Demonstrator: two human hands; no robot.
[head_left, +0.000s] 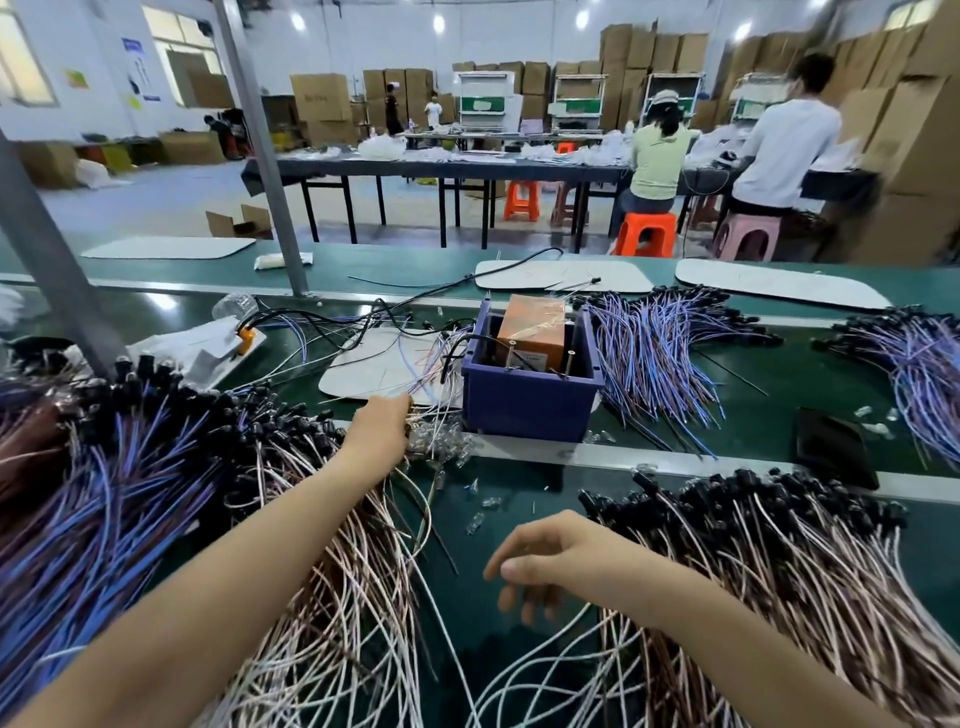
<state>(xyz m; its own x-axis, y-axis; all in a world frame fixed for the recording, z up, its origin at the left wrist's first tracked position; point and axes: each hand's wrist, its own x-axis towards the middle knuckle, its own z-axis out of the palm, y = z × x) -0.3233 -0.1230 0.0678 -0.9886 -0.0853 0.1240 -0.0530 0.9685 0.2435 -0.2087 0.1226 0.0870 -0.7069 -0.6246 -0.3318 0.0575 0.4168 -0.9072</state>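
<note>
My left grip (382, 431) is curled round a small bunch of thin wires (434, 382). They are pale pink and white, and fan up and right from my fist, just left of the blue bin (530, 400), above a scatter of clear bulbs (441, 444) on the green desk (758, 410). My right grip (550, 566) hovers loosely curled, holding nothing, between heaps of pink leads (363, 597).

the green workbench (753, 415) carries a blue plastic bin (530, 405). a cream mat (363, 369) lies just left of the bin, and clear bulbs (441, 441) are heaped at its front left corner. blue-purple wire bundles (654, 353) fan out just right of the bin, with a black phone (834, 447) farther right. pink-white wire bundles (779, 561) lie in front of the bin, on both sides.
</note>
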